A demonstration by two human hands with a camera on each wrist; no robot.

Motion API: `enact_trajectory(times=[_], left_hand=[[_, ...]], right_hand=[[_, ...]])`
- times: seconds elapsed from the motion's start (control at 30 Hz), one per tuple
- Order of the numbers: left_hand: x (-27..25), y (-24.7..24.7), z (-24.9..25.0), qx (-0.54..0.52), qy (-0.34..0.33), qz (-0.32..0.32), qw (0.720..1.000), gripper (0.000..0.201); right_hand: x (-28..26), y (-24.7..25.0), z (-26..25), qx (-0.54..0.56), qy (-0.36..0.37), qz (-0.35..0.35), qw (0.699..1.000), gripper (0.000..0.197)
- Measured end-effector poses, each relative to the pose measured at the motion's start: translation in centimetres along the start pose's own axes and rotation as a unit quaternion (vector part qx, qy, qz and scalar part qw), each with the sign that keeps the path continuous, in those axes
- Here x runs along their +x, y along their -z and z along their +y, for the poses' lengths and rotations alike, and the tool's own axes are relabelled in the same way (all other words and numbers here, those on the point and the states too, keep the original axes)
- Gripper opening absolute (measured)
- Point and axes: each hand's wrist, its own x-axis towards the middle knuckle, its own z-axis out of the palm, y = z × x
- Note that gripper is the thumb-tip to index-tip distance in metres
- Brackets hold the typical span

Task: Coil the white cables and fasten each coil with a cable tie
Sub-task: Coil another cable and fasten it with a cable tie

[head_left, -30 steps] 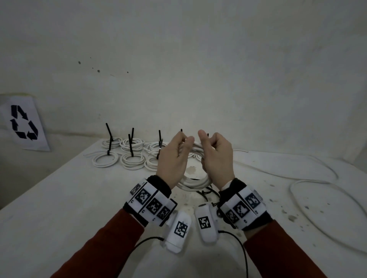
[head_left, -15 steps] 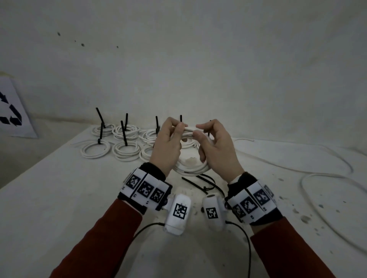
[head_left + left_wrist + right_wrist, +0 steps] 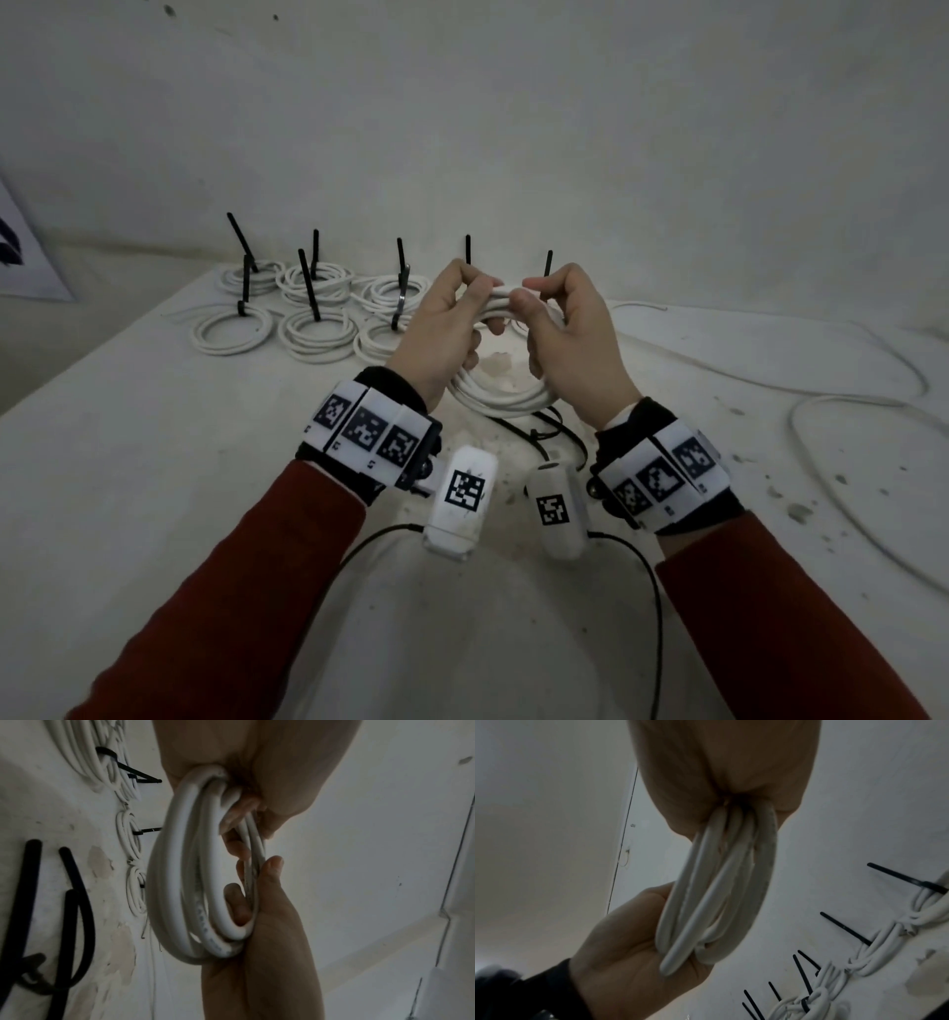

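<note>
Left hand [image 3: 445,329] and right hand [image 3: 567,334], earlier upright, now tipped level, both pinching coil [image 3: 506,395] top; strands gathered, ready for cable tie [image 3: 534,437].

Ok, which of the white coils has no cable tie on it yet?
The coil held up between the left hand and right hand; the finished coils on the table each carry a black tie.
</note>
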Motion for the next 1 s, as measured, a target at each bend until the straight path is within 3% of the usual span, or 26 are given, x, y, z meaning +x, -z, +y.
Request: enact_trajectory(times=[0.13, 0.23, 0.33, 0.4, 0.47, 0.53, 0.6, 0.67, 0.73, 0.8, 0.87, 0.93, 1.0], left_hand=[[0.5, 0.5, -0.9, 0.065, 0.001, 0.014, 0.998, 0.023], [1.0, 1.4, -1.8, 0.171, -0.025, 0.022, 0.985, 0.021], [1.4, 2.3, -2.4, 0.273, -0.041, 0.031, 0.961, 0.019], [1.5, 2.7, -2.7, 0.306, -0.044, 0.036, 0.950, 0.019], [1.6, 2.9, -2.8, 0.315, -0.046, 0.039, 0.947, 0.019], [1.7, 3.0, -2.8, 0.313, -0.048, 0.039, 0.948, 0.020], [1.6, 2.9, -2.6, 0.312, -0.049, 0.037, 0.948, 0.020], [1.5, 3.0, -2.5, 0.307, -0.055, 0.037, 0.949, 0.020], [1.5, 3.3, -2.4, 0.301, -0.066, 0.043, 0.950, 0.020], [1.6, 3.6, -2.3, 0.297, -0.077, 0.058, 0.950, 0.020], [1.6, 3.9, -2.0, 0.300, -0.085, 0.078, 0.947, 0.019], [1.5, 4.1, -1.9, 0.305, -0.095, 0.098, 0.943, 0.020], [1.4, 4.1, -1.8, 0.313, -0.107, 0.107, 0.938, 0.020]], right_hand=[[0.0, 0.4, -0.4, -0.026, -0.041, -0.060, 0.997, 0.015], [0.9, 1.9, -0.4, -0.113, -0.070, -0.087, 0.987, 0.024], [1.3, 4.0, -0.4, -0.237, -0.075, -0.127, 0.960, 0.013], [0.9, 4.3, -0.3, -0.351, -0.065, -0.259, 0.898, 0.008], [0.3, 3.5, 0.2, -0.451, -0.064, -0.377, 0.806, 0.013], [-0.1, 2.5, 0.8, -0.517, -0.069, -0.425, 0.740, 0.019], [0.0, 1.9, 0.8, -0.545, -0.065, -0.437, 0.713, 0.021], [0.2, 1.6, 0.8, -0.547, -0.057, -0.447, 0.705, 0.018], [0.4, 1.8, 0.7, -0.529, -0.047, -0.447, 0.720, 0.013], [0.8, 2.6, 0.2, -0.490, -0.038, -0.420, 0.763, 0.007], [1.3, 4.0, -1.2, -0.411, -0.043, -0.356, 0.838, 0.005], [1.2, 5.5, -3.5, -0.248, -0.062, -0.277, 0.926, 0.007], [0.6, 6.6, -5.9, -0.067, -0.070, -0.231, 0.968, 0.009]])
